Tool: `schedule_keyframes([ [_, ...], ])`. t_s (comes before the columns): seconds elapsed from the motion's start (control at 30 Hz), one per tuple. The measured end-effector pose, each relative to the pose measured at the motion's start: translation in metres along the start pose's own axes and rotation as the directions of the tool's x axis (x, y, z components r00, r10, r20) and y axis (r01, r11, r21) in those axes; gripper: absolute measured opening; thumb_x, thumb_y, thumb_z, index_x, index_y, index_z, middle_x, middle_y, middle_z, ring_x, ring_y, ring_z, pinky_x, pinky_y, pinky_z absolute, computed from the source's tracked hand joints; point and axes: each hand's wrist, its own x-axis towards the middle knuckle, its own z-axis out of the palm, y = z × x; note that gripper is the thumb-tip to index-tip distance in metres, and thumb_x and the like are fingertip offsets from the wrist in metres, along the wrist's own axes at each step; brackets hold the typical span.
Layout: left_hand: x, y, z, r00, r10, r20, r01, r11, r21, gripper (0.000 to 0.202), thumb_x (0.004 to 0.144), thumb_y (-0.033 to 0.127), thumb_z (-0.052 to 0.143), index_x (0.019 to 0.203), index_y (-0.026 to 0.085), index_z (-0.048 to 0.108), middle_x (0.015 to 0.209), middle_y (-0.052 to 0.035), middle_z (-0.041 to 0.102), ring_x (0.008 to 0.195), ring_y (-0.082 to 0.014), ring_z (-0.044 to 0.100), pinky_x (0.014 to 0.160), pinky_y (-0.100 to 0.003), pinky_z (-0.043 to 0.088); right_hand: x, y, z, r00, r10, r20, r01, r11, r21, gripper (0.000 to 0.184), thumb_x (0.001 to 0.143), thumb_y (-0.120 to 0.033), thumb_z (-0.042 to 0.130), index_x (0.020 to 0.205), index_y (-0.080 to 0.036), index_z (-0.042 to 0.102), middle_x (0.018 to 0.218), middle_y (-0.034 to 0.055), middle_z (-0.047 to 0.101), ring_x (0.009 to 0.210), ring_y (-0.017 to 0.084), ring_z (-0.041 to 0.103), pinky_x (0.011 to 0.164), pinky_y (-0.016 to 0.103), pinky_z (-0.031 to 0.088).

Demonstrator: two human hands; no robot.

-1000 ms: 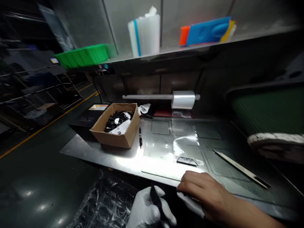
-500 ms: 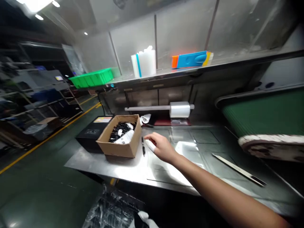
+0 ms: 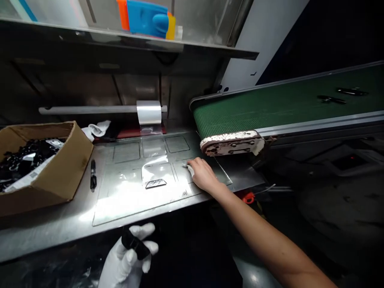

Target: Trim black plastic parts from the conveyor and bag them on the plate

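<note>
My left hand (image 3: pixel 124 260), in a white glove, is closed around a small black plastic piece (image 3: pixel 135 244) in front of the table's edge. My right hand (image 3: pixel 204 174) is bare apart from a white cover on the thumb. Its fingers are pinched on tweezers (image 3: pixel 185 165), of which only the pale tip shows; the hand hides the rest. Left of this hand, a clear film strip (image 3: pixel 156 170) with a dark-outlined shape on it lies on the transparent sheet (image 3: pixel 120 204) covering the metal table.
A cardboard box (image 3: pixel 64 176) of black parts stands at left, a black pen (image 3: pixel 93 176) beside it. Behind is a film roll (image 3: pixel 149 112) on a bar. A green conveyor belt (image 3: pixel 264 104) carries dark pieces at right. A blue object (image 3: pixel 147 20) sits on the shelf above.
The view has swung right and down. My right hand has moved from beside the pen to the tweezers and closed on them. My left hand with the black piece has come further into view.
</note>
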Motion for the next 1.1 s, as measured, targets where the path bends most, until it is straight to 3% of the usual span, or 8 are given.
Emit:
schedule_keyframes([
  [0.17,-0.005,-0.013,0.017,0.992,0.059,0.108,-0.045,0.991,-0.127,0.035,0.085,0.045,0.082,0.112,0.024,0.077,0.131,-0.0159,0.072,0.063,-0.0119,0.066,0.042,-0.015,0.044,-0.032,-0.017,-0.024,0.970,-0.223,0.096,0.198,0.956,0.217,0.044,0.094,-0.014,0.055,0.137,-0.020,0.060,0.135,0.0123,0.063,0.123,0.026,0.062,0.104,0.037,0.049],
  [0.3,-0.008,-0.021,0.023,0.984,0.059,0.169,-0.032,0.986,-0.163,0.040,0.086,0.055,0.078,0.114,0.026,0.076,0.130,-0.0136,0.073,0.059,-0.0081,0.064,0.040,-0.012,0.042,-0.061,-0.045,-0.053,0.785,-0.549,0.289,0.351,0.777,0.523,0.035,0.104,-0.028,0.052,0.137,-0.027,0.064,0.128,0.0055,0.073,0.115,0.025,0.069,0.097,0.038,0.053],
  [0.4,-0.013,-0.023,0.030,0.979,0.040,0.199,-0.012,0.990,-0.141,0.041,0.084,0.056,0.080,0.115,0.029,0.076,0.144,-0.0102,0.065,0.059,-0.0078,0.067,0.038,-0.013,0.042,-0.076,-0.062,-0.064,0.695,-0.665,0.272,0.354,0.646,0.676,0.035,0.104,-0.027,0.054,0.138,-0.027,0.064,0.125,0.0042,0.075,0.110,0.022,0.072,0.091,0.034,0.055],
  [0.6,-0.019,-0.027,0.041,0.950,-0.066,0.304,0.100,0.990,-0.100,0.043,0.081,0.059,0.082,0.115,0.032,0.075,0.104,-0.0040,0.079,0.043,-0.0063,0.057,0.034,-0.014,0.036,-0.083,-0.072,-0.065,0.678,-0.688,0.257,0.294,0.574,0.764,0.030,0.102,-0.024,0.058,0.131,-0.026,0.067,0.112,0.0024,0.078,0.092,0.019,0.074,0.074,0.028,0.054],
  [0.7,-0.023,-0.031,0.040,0.953,-0.104,0.285,0.143,0.982,-0.123,0.045,0.080,0.059,0.083,0.116,0.032,0.074,0.102,-0.0022,0.078,0.044,-0.0054,0.055,0.037,-0.014,0.039,-0.084,-0.075,-0.069,0.684,-0.663,0.304,0.273,0.619,0.736,0.028,0.100,-0.037,0.064,0.125,-0.025,0.070,0.098,0.0016,0.078,0.079,0.017,0.072,0.063,0.026,0.050],
  [0.8,-0.026,-0.035,0.037,0.951,-0.121,0.283,0.165,0.977,-0.138,0.049,0.081,0.061,0.081,0.120,0.032,0.071,0.104,-0.0028,0.077,0.041,-0.0044,0.052,0.038,-0.016,0.041,-0.086,-0.077,-0.069,0.674,-0.655,0.342,0.282,0.656,0.700,0.044,0.088,-0.045,0.078,0.125,-0.023,0.069,0.092,0.0008,0.076,0.069,0.016,0.068,0.055,0.025,0.044],
  [0.97,-0.026,-0.034,0.034,0.932,-0.135,0.337,0.178,0.979,-0.102,0.043,0.083,0.060,0.079,0.119,0.038,0.071,0.096,-0.0017,0.079,0.035,-0.0046,0.045,0.033,-0.016,0.032,-0.092,-0.077,-0.064,0.705,-0.617,0.349,0.253,0.679,0.689,0.055,0.073,-0.034,0.091,0.122,-0.023,0.068,0.088,0.0006,0.075,0.071,0.018,0.069,0.060,0.026,0.045],
  [1.1,-0.024,-0.035,0.033,0.926,-0.150,0.347,0.197,0.975,-0.103,0.044,0.085,0.063,0.075,0.121,0.038,0.070,0.073,0.0001,0.075,0.034,-0.0064,0.044,0.035,-0.017,0.037,-0.093,-0.079,-0.067,0.655,-0.593,0.468,0.265,0.761,0.593,0.059,0.076,-0.032,0.088,0.129,-0.022,0.062,0.099,0.0039,0.076,0.084,0.023,0.072,0.069,0.029,0.049],
])
